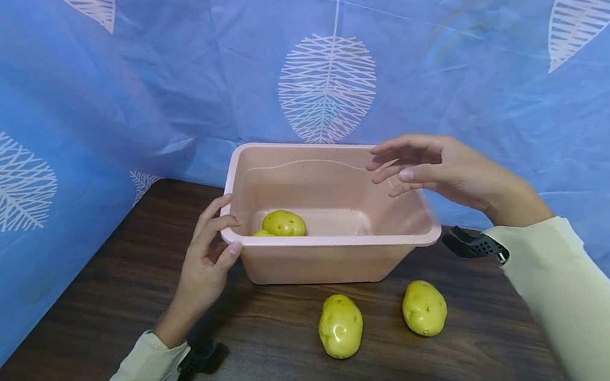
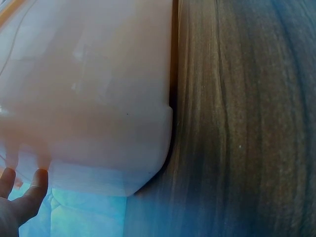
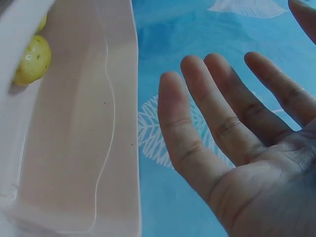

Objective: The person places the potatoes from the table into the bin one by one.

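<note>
A pink plastic bin stands on the table, two yellow potatoes inside at its left end; one is mostly hidden by the front wall. My left hand holds the bin's front left corner, thumb at the front rim and fingers over the left rim. Above the bin's right end, my right hand hovers with spread, slightly bent fingers and nothing in them. The right wrist view shows its bare palm beside the bin wall. In front of the bin lie a potato and, farther right, another potato.
A dark wood table carries everything. Blue cloth with white leaf prints hangs behind the bin and along the left side. A black strap is at the right wrist.
</note>
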A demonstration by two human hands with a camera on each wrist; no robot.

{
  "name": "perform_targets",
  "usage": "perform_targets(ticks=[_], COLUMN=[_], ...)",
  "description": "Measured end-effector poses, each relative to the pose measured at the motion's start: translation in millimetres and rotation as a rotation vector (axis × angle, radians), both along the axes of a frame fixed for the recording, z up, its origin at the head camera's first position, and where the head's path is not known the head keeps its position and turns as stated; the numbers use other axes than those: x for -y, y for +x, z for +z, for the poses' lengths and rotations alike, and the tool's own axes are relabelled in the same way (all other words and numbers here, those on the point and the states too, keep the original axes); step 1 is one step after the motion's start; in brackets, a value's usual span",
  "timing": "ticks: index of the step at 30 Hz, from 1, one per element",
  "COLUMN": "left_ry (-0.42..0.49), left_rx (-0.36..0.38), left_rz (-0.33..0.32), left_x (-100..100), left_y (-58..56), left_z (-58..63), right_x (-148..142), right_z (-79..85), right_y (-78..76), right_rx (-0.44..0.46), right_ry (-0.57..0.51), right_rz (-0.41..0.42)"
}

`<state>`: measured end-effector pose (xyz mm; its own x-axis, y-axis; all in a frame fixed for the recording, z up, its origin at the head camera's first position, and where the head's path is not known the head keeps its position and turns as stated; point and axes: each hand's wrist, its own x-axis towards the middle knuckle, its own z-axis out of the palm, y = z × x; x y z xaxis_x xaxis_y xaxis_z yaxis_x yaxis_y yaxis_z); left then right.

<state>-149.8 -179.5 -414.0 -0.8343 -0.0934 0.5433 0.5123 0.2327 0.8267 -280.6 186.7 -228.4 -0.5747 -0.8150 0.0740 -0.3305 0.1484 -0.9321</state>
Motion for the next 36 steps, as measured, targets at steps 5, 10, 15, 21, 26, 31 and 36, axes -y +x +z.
perform_targets(ticks=[5, 10, 15, 21, 26, 31, 36], left_ry=[-0.001, 0.004, -0.001, -0.014, -0.001, -0.008, -0.02], left_rx=[0.001, -0.003, -0.001, -0.008, -0.002, 0.001, 0.002], left_rz=[0.0, -0.006, 0.003, 0.009, 0.0, 0.003, 0.015], left_x=[-0.5, -1.0, -0.7, 0.0, -0.4, -0.4, 0.6], left_y=[-0.1, -0.3, -0.1, 0.8, 1.2, 1.2, 1.1], left_z=[0.0, 0.6, 0.6, 0.9, 1.0, 0.7, 0.3], right_x=[-15.1, -32.5, -47.0, -59.5, -70.0, -87.0, -103.5], right_z=[-5.1, -10.3, -20.6, -36.0, -48.8, -62.9, -77.8], right_y=[13.2, 29.2, 43.3, 53.9, 61.5, 69.3, 82.0], right_rx=[-0.029, -0.075, -0.06, -0.099, -0.074, -0.071, -0.066], right_ry=[-0.058, -0.035, -0.041, -0.101, -0.197, -0.215, -0.135], right_rz=[0.038, 0.052, 0.093, 0.13, 0.178, 0.161, 0.059])
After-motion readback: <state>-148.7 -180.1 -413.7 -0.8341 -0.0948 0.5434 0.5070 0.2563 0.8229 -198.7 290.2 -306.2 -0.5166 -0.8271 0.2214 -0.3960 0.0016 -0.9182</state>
